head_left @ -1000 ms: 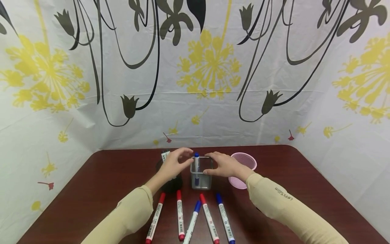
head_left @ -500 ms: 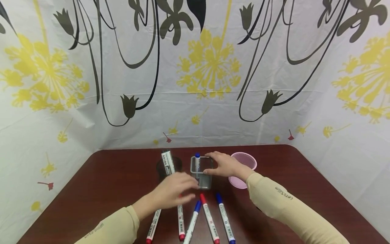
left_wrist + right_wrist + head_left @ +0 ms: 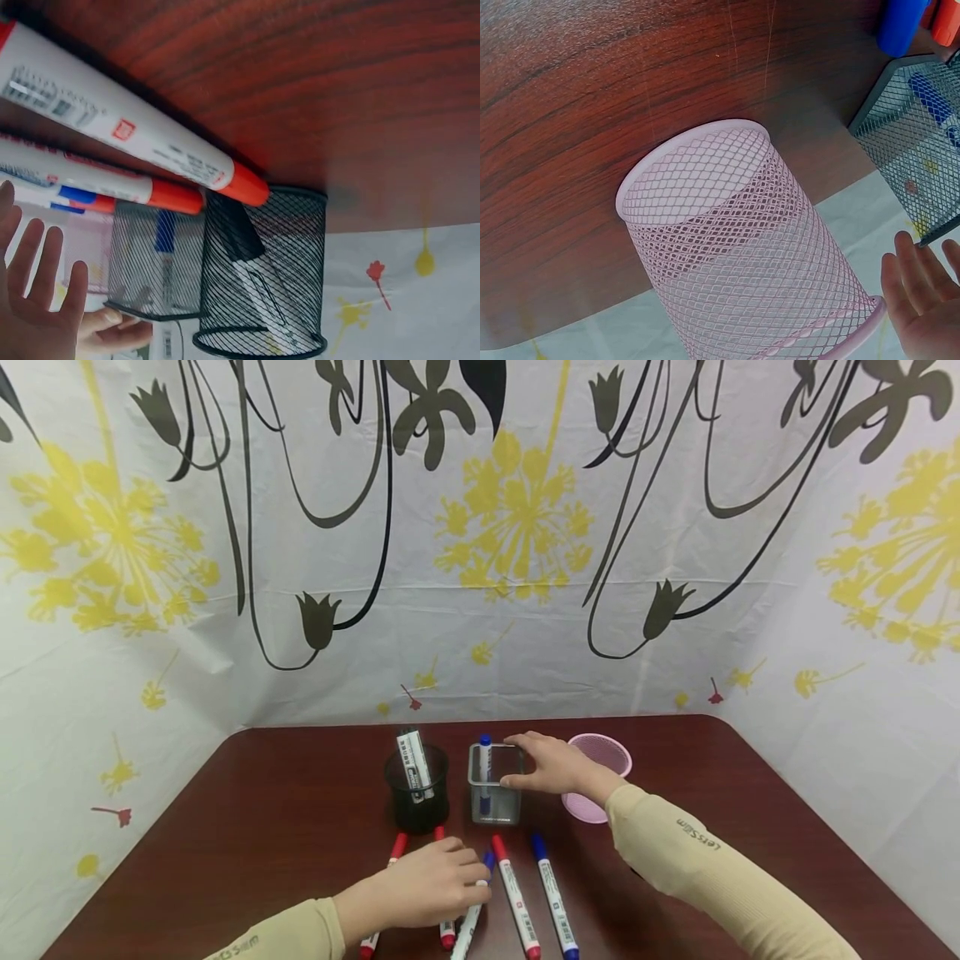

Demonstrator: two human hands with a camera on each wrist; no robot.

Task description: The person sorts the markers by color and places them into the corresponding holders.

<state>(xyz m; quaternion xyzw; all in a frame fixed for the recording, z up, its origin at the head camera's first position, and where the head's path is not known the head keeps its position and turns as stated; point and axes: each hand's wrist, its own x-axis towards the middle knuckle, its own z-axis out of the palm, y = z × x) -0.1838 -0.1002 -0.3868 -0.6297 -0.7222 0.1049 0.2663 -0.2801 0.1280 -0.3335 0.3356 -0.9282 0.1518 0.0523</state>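
My left hand (image 3: pixel 431 882) hovers low over the markers, its fingertips beside a blue-capped marker (image 3: pixel 468 931); contact is unclear. In the left wrist view its fingers (image 3: pixel 49 266) look extended and hold nothing. My right hand (image 3: pixel 558 766) grips the rim of a grey square mesh pen holder (image 3: pixel 504 810), thumb at the near side and fingers at the far side. A blue marker (image 3: pixel 485 760) stands upright in that holder. To its left, a round black mesh pen holder (image 3: pixel 420 814) contains a white marker with black ends (image 3: pixel 414 760).
Red-capped markers (image 3: pixel 515 897) and another blue-capped marker (image 3: pixel 555 897) lie in a row on the dark wood table (image 3: pixel 262 827). Behind my right wrist stands a pink mesh pen holder (image 3: pixel 600 752). Patterned cloth (image 3: pixel 480 635) hangs beyond the table's back edge.
My left hand has moved from beside the square pen holder down toward the near markers, uncovering the black holder. My right hand has stayed at the rim.
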